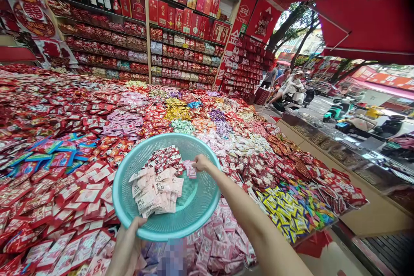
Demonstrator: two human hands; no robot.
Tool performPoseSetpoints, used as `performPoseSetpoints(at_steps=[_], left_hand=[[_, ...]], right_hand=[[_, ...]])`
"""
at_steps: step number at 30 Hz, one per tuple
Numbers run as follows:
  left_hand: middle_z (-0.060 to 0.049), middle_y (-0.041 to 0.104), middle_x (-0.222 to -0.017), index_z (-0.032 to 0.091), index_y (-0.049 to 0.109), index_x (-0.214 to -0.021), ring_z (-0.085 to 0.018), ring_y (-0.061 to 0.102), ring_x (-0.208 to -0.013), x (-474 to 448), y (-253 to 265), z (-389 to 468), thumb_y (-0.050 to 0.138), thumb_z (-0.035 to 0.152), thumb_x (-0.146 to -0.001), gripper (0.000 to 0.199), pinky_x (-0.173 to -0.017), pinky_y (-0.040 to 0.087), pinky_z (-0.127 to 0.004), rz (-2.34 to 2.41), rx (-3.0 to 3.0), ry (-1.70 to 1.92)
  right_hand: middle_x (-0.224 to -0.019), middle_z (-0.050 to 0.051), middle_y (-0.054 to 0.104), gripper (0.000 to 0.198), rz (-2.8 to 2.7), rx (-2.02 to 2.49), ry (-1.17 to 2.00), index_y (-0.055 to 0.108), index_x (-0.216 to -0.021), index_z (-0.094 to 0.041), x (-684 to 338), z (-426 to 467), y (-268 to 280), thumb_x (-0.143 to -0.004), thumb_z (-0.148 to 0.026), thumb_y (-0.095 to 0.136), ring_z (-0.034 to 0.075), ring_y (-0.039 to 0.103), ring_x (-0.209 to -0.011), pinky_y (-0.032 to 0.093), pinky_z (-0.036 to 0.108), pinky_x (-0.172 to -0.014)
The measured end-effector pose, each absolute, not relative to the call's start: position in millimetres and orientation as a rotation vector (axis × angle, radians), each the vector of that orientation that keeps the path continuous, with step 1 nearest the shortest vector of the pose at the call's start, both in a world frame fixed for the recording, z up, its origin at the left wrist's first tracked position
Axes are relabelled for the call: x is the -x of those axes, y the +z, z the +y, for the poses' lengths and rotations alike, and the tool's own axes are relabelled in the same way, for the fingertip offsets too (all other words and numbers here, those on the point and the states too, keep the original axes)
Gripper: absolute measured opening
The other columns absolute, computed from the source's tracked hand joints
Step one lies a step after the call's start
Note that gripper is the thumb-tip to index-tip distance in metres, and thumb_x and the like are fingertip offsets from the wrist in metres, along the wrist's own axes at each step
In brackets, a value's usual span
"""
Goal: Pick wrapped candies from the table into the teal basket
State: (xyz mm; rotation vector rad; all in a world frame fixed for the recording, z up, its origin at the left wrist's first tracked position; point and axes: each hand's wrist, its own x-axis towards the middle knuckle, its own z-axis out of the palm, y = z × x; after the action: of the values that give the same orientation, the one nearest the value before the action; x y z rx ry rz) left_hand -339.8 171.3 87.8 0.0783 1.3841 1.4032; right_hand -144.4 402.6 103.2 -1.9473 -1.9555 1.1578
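A round teal plastic basket (166,137) with mesh sides is held over a wide spread of wrapped candies. My left hand (129,233) grips its near-left rim, thumb over the edge and the other fingers hidden below. Inside the basket, my right hand (201,163) pinches a small pink candy packet (190,169) near the right wall. Pale pink packets with dark lettering (157,192) fill the basket's left part. Dark red packets (166,159) lie behind them. The basket's green floor shows at the right.
Heaps of candy surround the basket, among them yellow packets (281,213) at the right and blue-edged packets (54,153) at the left. Shelves (184,30) with boxes and bottles stand behind. A glass-topped counter (323,140) runs along the right, with people and scooters on the street beyond.
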Motion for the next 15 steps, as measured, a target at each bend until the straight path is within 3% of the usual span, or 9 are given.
performPoseSetpoints(at_steps=[3,10,12,15], left_hand=[[0.007,0.046,-0.064,0.022,0.047,-0.076,-0.011,0.042,-0.056,340.6,83.8,170.4,0.082,0.027,-0.046,0.046,-0.048,0.043,-0.024,1.368,-0.084,1.403],[0.007,0.049,-0.064,0.023,0.048,-0.079,-0.012,0.044,-0.058,339.6,85.4,169.2,0.080,0.027,-0.050,0.044,-0.048,0.043,-0.025,1.369,-0.066,1.394],[0.007,0.047,-0.063,0.023,0.046,-0.076,-0.011,0.042,-0.058,339.5,85.1,169.1,0.081,0.027,-0.048,0.045,-0.049,0.043,-0.024,1.375,-0.059,1.410],[0.007,0.047,-0.063,0.023,0.045,-0.077,-0.011,0.042,-0.058,340.2,82.9,169.4,0.081,0.027,-0.049,0.046,-0.049,0.044,-0.025,1.369,-0.061,1.400]], right_hand=[[-0.043,-0.001,0.056,0.020,-1.994,2.015,1.154,0.056,-0.056,-0.016,151.0,416.8,95.4,-0.070,-0.009,0.069,0.013,0.055,-0.049,0.043,0.022,-0.053],[-0.056,0.002,0.063,0.011,-2.062,1.993,1.018,0.062,-0.066,-0.015,161.4,439.3,83.5,-0.075,-0.011,0.066,0.015,0.060,-0.060,0.044,0.022,-0.058],[-0.070,0.003,0.068,0.004,-2.068,1.944,0.924,0.066,-0.078,-0.015,163.4,441.2,81.9,-0.076,-0.011,0.066,0.016,0.064,-0.074,0.045,0.021,-0.065],[-0.096,0.007,0.070,0.025,-2.055,1.860,0.799,0.065,-0.103,-0.015,164.7,438.1,84.6,-0.079,-0.012,0.064,0.019,0.063,-0.096,0.045,0.024,-0.078]])
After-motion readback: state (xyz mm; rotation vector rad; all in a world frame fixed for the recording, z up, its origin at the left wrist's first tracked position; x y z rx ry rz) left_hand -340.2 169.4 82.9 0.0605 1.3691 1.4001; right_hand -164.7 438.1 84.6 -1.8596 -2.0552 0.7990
